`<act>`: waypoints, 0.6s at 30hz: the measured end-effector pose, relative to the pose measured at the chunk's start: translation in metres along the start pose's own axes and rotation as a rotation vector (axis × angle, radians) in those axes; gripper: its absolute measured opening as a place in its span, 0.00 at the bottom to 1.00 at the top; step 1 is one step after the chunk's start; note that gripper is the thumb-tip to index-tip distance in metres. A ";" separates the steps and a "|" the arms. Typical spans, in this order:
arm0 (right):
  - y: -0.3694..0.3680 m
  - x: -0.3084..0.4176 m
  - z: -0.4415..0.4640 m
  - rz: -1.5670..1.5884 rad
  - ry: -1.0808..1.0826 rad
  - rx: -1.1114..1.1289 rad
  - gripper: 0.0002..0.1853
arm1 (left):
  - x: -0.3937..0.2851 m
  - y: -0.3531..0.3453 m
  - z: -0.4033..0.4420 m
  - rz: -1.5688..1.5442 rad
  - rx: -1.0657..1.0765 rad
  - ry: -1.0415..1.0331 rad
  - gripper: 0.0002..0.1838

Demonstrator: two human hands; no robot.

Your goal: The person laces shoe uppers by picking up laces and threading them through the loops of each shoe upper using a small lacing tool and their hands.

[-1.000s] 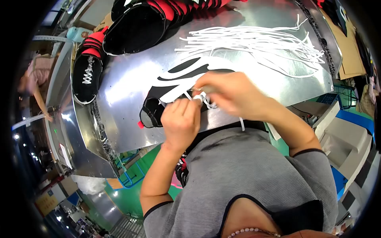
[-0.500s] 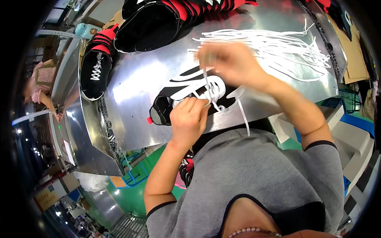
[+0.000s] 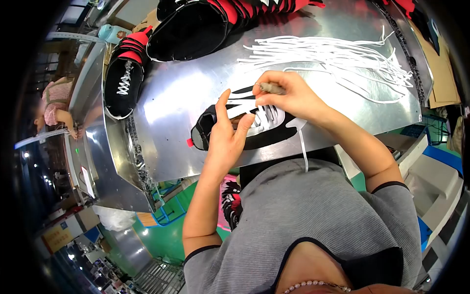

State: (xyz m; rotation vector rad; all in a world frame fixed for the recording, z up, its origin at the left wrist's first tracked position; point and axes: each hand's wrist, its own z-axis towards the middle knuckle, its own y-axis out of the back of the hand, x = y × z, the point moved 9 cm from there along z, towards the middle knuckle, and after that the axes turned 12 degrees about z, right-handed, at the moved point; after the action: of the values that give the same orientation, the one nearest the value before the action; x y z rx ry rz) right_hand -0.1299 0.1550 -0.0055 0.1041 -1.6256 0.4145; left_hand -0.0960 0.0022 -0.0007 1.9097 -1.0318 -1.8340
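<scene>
A black and white shoe upper (image 3: 264, 139) lies on the metal table in front of me, its white lace (image 3: 267, 117) partly threaded across the opening. My left hand (image 3: 226, 134) rests at its left end, thumb and forefinger spread wide apart. Over the laced part, my right hand (image 3: 291, 95) is closed round a small tool with a brownish handle (image 3: 272, 88); a thin tip seems to stick out on its left. A loose white lace end (image 3: 303, 147) hangs over the table's near edge. Whether the right fingers also pinch the lace cannot be seen.
A bundle of white laces (image 3: 333, 56) lies on the metal table (image 3: 181, 142) at the back right. Black and red uppers (image 3: 196, 32) are piled at the back, and a laced one (image 3: 124, 83) lies at the left. Further left is another person (image 3: 58, 105); a bottle (image 3: 111, 33) stands nearby.
My left hand has gone from a pinch at the lace to spread fingers. My right hand, blurred and raised before, has come down and nearer, showing the tool.
</scene>
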 end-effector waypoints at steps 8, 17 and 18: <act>-0.012 -0.006 0.010 -0.325 0.084 -0.029 0.09 | 0.009 0.002 0.003 0.239 -0.268 0.034 0.26; -0.004 0.016 -0.023 -0.494 0.132 -0.055 0.08 | 0.009 0.002 0.004 0.105 -0.362 -0.013 0.21; -0.004 0.014 -0.024 -0.538 0.147 -0.043 0.08 | 0.009 0.002 0.004 0.100 -0.355 0.008 0.22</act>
State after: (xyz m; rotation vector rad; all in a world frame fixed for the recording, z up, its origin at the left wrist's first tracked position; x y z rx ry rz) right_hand -0.1075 0.1612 0.0098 0.4561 -1.3926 -0.0275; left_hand -0.1013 -0.0041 -0.0067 1.6253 -0.7247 -1.8097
